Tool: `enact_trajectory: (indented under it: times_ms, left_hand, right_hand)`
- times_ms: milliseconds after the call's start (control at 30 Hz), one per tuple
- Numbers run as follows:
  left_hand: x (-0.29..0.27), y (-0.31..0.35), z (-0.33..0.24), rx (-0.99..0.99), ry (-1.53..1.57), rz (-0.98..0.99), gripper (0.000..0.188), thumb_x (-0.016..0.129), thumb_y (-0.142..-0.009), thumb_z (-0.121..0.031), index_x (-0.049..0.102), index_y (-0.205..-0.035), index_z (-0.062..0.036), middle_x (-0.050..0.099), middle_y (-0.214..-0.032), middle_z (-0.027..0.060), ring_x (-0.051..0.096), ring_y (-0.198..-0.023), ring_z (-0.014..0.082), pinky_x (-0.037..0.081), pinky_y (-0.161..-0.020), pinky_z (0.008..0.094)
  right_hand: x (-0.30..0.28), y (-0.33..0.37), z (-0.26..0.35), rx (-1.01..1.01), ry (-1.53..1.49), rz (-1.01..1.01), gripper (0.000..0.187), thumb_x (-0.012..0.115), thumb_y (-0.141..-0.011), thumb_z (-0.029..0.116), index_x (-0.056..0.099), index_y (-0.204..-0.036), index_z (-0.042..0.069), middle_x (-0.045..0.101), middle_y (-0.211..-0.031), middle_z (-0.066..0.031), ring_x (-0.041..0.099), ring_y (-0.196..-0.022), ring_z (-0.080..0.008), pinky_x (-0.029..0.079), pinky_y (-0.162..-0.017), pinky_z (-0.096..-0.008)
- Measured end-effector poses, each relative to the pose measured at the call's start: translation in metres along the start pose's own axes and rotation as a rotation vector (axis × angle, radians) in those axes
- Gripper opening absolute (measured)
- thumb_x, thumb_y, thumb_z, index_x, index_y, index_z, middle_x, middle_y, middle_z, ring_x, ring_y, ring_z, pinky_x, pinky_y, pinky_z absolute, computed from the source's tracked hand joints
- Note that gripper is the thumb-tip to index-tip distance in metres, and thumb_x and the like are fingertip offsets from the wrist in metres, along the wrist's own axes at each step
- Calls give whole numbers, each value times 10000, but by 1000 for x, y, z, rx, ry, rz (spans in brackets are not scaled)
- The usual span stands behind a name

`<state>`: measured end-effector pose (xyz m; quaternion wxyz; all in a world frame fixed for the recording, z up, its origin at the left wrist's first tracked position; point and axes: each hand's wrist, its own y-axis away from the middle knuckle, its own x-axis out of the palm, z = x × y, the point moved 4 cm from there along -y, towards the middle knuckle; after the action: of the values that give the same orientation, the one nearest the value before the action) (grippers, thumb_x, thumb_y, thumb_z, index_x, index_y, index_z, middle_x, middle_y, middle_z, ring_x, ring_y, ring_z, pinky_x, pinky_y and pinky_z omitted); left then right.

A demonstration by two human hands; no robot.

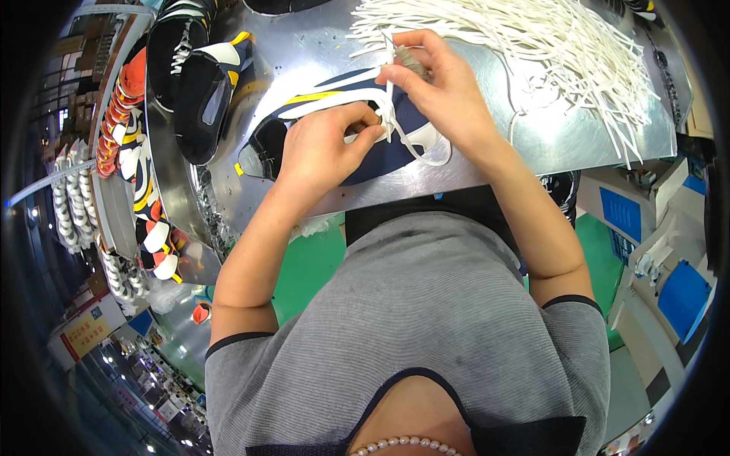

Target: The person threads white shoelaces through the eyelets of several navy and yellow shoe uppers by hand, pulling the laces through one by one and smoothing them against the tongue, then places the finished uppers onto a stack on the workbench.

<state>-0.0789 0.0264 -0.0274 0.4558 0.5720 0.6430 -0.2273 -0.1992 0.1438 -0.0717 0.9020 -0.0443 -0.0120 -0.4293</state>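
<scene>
On the metal tabletop lies a navy, white and yellow shoe upper (pixel 380 163), its black end pointing left. My left hand (pixel 323 148) rests over it, thumb and forefinger pinched at its lacing edge. A white shoelace (pixel 391 95) runs through the upper by those fingertips and loops down to the right. Above the upper, my right hand (pixel 449 95) pinches the lace between thumb and fingers, holding it upright. Something beige, apparently a wrapping, shows around a finger of that hand. The lace holes under my left fingers are hidden.
A large heap of loose white laces (pixel 525 45) spreads over the far right of the metal table (pixel 563 140). Black shoe uppers (pixel 201 106) lie at the far left. Beyond the table's left side, a stack of orange and white pieces (pixel 125 95) stands. Boxes (pixel 631 201) sit at the right.
</scene>
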Motion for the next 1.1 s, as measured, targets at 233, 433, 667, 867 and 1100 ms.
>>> enact_trajectory:
  times_ms: [233, 433, 667, 867, 1100]
  left_hand:
    - [-4, -1, 14, -32, 429, 99, 208, 565, -1015, -143, 676, -1060, 27, 705, -955, 74, 630, -888, 118, 500, -834, 272]
    - [-2, 0, 2, -42, 211, 154, 214, 704, -926, -210, 668, -908, 0, 636, -735, 23, 502, -655, 92, 433, -619, 258]
    - [3, 0, 6, 31, 102, -22, 220, 735, -893, -215, 672, -866, -6, 601, -671, 66, 525, -605, 126, 448, -592, 287]
    - [5, -5, 9, 3, 153, -10, 221, 712, -910, -205, 659, -851, 2, 534, -616, 34, 455, -578, 91, 398, -551, 278]
    - [2, -5, 6, 3, 183, -24, 229, 710, -911, -199, 644, -822, 2, 484, -598, 19, 408, -574, 81, 360, -533, 276]
  right_hand:
    - [5, 5, 5, 76, -182, 73, 272, 692, -891, 104, 588, -1131, 29, 750, -880, -64, 640, -767, -78, 486, -718, -237]
    - [17, -1, -2, 91, -214, 17, 295, 715, -884, 121, 585, -1136, 41, 745, -907, -69, 653, -855, -86, 500, -785, -245]
    - [-4, 21, 12, 41, 170, -107, 276, 682, -925, 160, 557, -1135, 33, 717, -890, -148, 699, -817, -251, 523, -753, -339]
    - [-4, 76, 18, 105, 367, 210, 188, 642, -952, 187, 584, -1008, 17, 673, -773, -158, 666, -722, -357, 506, -666, -437]
    - [-2, 71, 14, 28, 548, 217, 165, 641, -943, 189, 599, -964, 30, 668, -740, -160, 661, -709, -370, 496, -641, -452]
